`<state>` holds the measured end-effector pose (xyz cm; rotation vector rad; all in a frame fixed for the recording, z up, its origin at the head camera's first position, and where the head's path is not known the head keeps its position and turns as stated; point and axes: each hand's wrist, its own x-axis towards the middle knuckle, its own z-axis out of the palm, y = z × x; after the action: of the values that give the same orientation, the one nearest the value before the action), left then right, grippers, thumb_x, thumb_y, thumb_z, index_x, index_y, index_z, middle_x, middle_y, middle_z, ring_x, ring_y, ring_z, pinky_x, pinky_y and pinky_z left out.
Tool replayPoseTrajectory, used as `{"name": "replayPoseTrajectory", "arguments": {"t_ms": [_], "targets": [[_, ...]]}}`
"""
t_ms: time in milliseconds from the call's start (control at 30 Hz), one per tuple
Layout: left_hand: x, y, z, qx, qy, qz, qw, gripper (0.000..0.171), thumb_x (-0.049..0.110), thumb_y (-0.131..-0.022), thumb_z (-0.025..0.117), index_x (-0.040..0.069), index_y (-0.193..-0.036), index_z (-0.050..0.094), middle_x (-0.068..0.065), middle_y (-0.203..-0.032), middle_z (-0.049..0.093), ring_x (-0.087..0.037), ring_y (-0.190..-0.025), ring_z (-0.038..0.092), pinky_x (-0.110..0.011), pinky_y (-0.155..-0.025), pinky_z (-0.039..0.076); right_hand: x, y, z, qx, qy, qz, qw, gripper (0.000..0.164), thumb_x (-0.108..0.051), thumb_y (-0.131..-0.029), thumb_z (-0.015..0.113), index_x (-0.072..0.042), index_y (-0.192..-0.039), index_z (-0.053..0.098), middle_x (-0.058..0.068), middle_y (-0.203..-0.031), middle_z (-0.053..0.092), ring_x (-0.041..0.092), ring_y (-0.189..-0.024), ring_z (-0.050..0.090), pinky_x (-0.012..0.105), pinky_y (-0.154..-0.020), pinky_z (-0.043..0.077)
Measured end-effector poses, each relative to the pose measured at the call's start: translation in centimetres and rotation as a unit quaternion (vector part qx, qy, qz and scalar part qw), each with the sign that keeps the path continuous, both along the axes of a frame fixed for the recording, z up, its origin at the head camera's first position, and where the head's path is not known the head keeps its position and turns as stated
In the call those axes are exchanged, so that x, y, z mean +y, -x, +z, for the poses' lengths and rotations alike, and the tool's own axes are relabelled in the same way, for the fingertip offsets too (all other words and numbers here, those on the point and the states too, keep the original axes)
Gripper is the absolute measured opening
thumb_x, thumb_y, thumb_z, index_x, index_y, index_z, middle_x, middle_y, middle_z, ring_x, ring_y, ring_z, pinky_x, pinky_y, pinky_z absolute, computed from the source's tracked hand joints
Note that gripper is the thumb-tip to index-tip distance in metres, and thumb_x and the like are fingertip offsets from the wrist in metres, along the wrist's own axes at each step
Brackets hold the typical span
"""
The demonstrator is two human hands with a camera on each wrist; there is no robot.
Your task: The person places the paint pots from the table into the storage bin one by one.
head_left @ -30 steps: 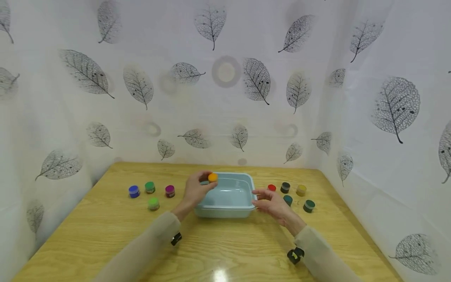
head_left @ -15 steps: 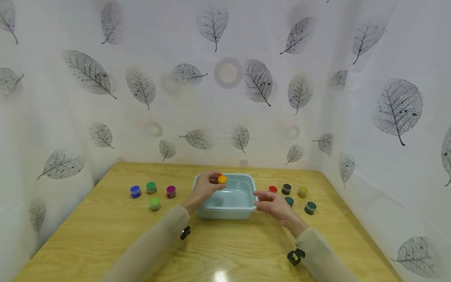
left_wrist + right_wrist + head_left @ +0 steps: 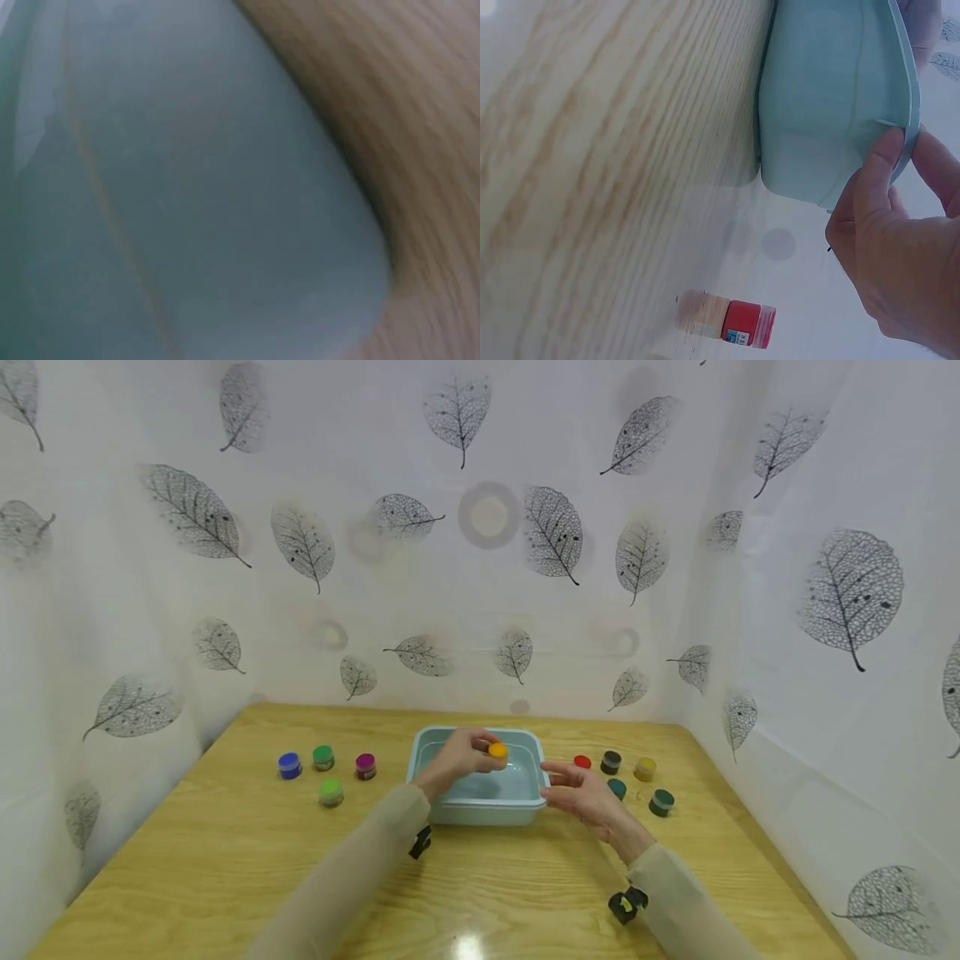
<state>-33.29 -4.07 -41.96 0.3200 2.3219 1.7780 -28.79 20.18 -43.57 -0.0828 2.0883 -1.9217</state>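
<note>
My left hand [image 3: 459,758] pinches a small paint jar with an orange lid [image 3: 498,750] between thumb and fingers, over the inside of a pale blue plastic basin [image 3: 480,815]. Up close, the left wrist view shows only the basin's outer wall [image 3: 225,187]; hand and jar are out of that picture. At the basin's right side, my right hand [image 3: 588,797] grips the rim, with fingertips outside and thumb over the edge, as the right wrist view shows the hand [image 3: 896,240] doing.
Left of the basin stand paint jars with blue [image 3: 289,766], green [image 3: 323,757], light green [image 3: 331,792] and purple [image 3: 365,766] lids. To the right are red [image 3: 582,762], black [image 3: 611,762], yellow [image 3: 645,768], teal [image 3: 617,789] and dark green [image 3: 662,802] ones. A leaf-print curtain [image 3: 450,593] encloses the wooden table [image 3: 187,860].
The left hand has carried the orange-lidded paint jar rightward, from the basin's left rim to over its middle, and slightly lower. My right hand stays at the right rim.
</note>
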Motion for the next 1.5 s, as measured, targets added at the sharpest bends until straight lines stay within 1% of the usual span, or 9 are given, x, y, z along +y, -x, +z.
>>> {"name": "replayPoseTrajectory", "arguments": {"t_ms": [167,400,567,767,867,933,1167,1300,1500], "targets": [[0.8,0.5,0.4,-0.022,0.000,-0.023,0.9995,0.044,0.004,-0.079,0.078,0.003,-0.121,0.064,-0.017,-0.116,0.065,-0.023,-0.096,0.065,-0.042,-0.088,0.059,0.1,0.0,0.1,-0.001,0.001,-0.006,1.000,0.058,-0.006,-0.089,0.071,0.000,-0.142,0.048,0.026,-0.135,0.048,0.020,-0.101,0.065,0.034,-0.091,0.058],[1.4,1.3,0.1,-0.057,-0.012,-0.023,0.9980,0.043,-0.001,-0.077,0.078,0.001,-0.119,0.066,-0.017,-0.115,0.065,-0.024,-0.096,0.067,-0.037,-0.086,0.060,0.2,0.1,-0.1,0.010,-0.005,0.019,1.000,0.061,-0.008,-0.089,0.071,0.001,-0.144,0.045,0.027,-0.134,0.047,0.019,-0.100,0.065,0.037,-0.094,0.057],[1.9,1.7,-0.1,-0.076,-0.032,-0.023,0.9963,0.044,-0.005,-0.077,0.076,0.000,-0.120,0.065,-0.017,-0.119,0.064,-0.024,-0.098,0.067,-0.037,-0.089,0.059,0.2,0.1,0.0,0.013,-0.006,0.014,1.000,0.060,-0.008,-0.089,0.072,0.001,-0.143,0.047,0.026,-0.133,0.049,0.017,-0.097,0.066,0.035,-0.092,0.058],[2.3,2.1,-0.3,-0.090,-0.006,-0.026,0.9955,0.044,-0.002,-0.076,0.078,0.003,-0.119,0.067,-0.014,-0.112,0.068,-0.020,-0.087,0.068,-0.042,-0.087,0.060,0.2,0.1,0.0,0.008,-0.004,0.012,1.000,0.060,-0.007,-0.088,0.072,0.002,-0.143,0.047,0.029,-0.135,0.047,0.016,-0.095,0.065,0.033,-0.090,0.059],[2.5,2.0,-0.5,-0.094,-0.001,-0.011,0.9955,0.044,-0.003,-0.076,0.078,0.003,-0.118,0.069,-0.014,-0.109,0.069,-0.019,-0.082,0.067,-0.042,-0.085,0.060,0.2,0.0,0.1,0.008,-0.003,0.016,1.000,0.061,-0.007,-0.089,0.071,0.002,-0.143,0.046,0.029,-0.134,0.047,0.016,-0.095,0.065,0.032,-0.089,0.059],[2.7,2.0,-0.7,-0.097,-0.011,0.005,0.9952,0.045,-0.007,-0.075,0.077,0.001,-0.118,0.068,-0.016,-0.110,0.069,-0.020,-0.082,0.068,-0.041,-0.085,0.060,0.2,0.0,0.2,0.009,-0.003,0.017,1.000,0.061,-0.007,-0.089,0.071,0.002,-0.143,0.046,0.028,-0.134,0.048,0.016,-0.095,0.065,0.032,-0.089,0.059],[3.2,2.1,-1.5,-0.115,-0.016,0.055,0.9917,0.046,-0.017,-0.073,0.073,-0.003,-0.116,0.068,-0.020,-0.112,0.065,-0.023,-0.083,0.069,-0.032,-0.077,0.062,0.2,0.1,0.1,0.015,-0.006,0.020,1.000,0.060,-0.007,-0.089,0.071,0.002,-0.143,0.046,0.027,-0.133,0.049,0.018,-0.098,0.066,0.032,-0.089,0.059],[3.3,2.0,-1.5,-0.109,0.000,0.062,0.9920,0.045,-0.018,-0.072,0.073,-0.004,-0.114,0.069,-0.021,-0.113,0.064,-0.024,-0.083,0.068,-0.030,-0.073,0.062,0.3,0.2,0.0,0.014,-0.008,0.014,1.000,0.059,-0.007,-0.089,0.071,0.001,-0.142,0.047,0.028,-0.135,0.048,0.018,-0.097,0.065,0.033,-0.090,0.059],[3.4,1.8,-1.6,-0.104,0.019,0.074,0.9916,0.044,-0.018,-0.072,0.072,-0.003,-0.113,0.070,-0.021,-0.113,0.065,-0.023,-0.085,0.065,-0.032,-0.077,0.062,0.3,0.0,0.1,0.011,-0.008,0.014,1.000,0.060,-0.007,-0.089,0.071,0.001,-0.143,0.047,0.027,-0.134,0.048,0.016,-0.096,0.064,0.032,-0.090,0.059]]}}
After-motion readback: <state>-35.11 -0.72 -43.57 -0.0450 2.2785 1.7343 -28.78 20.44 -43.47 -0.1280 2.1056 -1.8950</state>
